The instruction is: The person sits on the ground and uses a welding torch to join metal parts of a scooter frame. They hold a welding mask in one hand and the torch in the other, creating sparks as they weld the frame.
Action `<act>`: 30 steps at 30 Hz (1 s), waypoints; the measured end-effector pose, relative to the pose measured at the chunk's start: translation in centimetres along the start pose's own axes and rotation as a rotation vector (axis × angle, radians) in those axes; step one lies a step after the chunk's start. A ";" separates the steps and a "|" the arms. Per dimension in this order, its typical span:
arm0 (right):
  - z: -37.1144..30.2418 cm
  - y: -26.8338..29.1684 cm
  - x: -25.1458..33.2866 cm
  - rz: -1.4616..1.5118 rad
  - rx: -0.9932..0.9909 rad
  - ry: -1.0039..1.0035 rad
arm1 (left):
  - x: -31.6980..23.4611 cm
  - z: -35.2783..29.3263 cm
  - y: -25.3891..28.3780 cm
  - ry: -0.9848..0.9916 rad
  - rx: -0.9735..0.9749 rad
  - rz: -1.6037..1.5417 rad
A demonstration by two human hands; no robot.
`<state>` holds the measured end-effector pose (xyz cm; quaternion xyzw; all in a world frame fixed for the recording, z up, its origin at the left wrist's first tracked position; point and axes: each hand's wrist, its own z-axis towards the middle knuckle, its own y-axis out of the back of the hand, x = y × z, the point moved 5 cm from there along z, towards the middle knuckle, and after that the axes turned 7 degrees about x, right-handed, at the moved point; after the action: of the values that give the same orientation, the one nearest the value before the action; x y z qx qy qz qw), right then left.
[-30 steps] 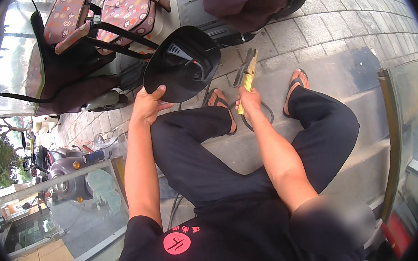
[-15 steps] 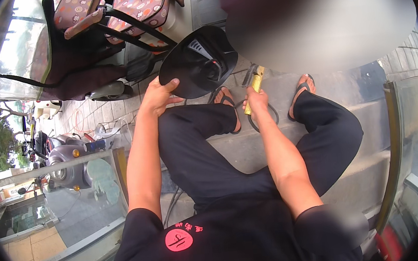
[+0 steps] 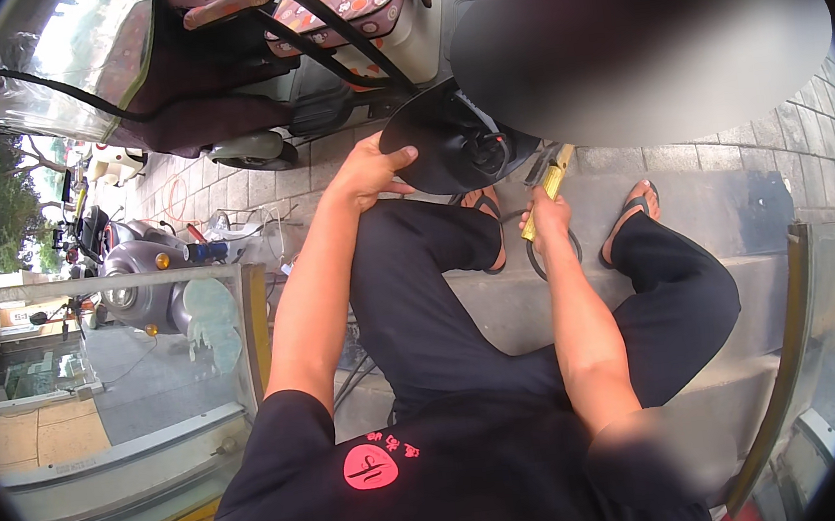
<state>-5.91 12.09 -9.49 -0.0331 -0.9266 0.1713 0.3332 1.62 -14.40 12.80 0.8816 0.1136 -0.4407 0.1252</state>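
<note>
My left hand (image 3: pixel 374 172) grips the rim of a black welding mask (image 3: pixel 432 149), thumb on its curved shell and fingers behind. Its hollow side, with a grey and black headband fitting, faces up, and its far right part is cut off by a blurred patch. Between my knees, my right hand (image 3: pixel 547 216) is closed around a yellow-handled tool (image 3: pixel 554 179) with a dark head pointing away from me. A black cable (image 3: pixel 540 267) loops below that hand; whether it joins the tool I cannot tell. The mask and the tool's head are close together.
I sit on grey stone steps (image 3: pixel 693 194), sandalled feet apart. Ahead left stands a covered vehicle with pink patterned seats (image 3: pixel 338 12). A grey scooter (image 3: pixel 142 272) is at left. Glass panels with yellowish frames (image 3: pixel 799 309) flank me. A large blur hides the far right.
The whole view has shifted, so surroundings sit further right in it. Both hands keep their holds. The mask has turned a little and is nearer the tool.
</note>
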 end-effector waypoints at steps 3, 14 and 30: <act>0.1 0.0 0.0 -0.009 -0.002 -0.006 | -0.2 0.0 -0.3 0.006 0.021 0.003; 0.2 0.0 -0.2 -0.060 0.006 0.017 | 0.0 0.1 -0.2 0.021 0.024 -0.011; -0.2 0.5 -0.2 0.030 -0.011 0.014 | 1.1 0.5 2.1 0.036 -0.143 -0.102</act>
<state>-5.67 12.62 -9.69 -0.0504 -0.9246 0.1707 0.3368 2.53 -16.40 11.93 0.8711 0.1920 -0.4216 0.1631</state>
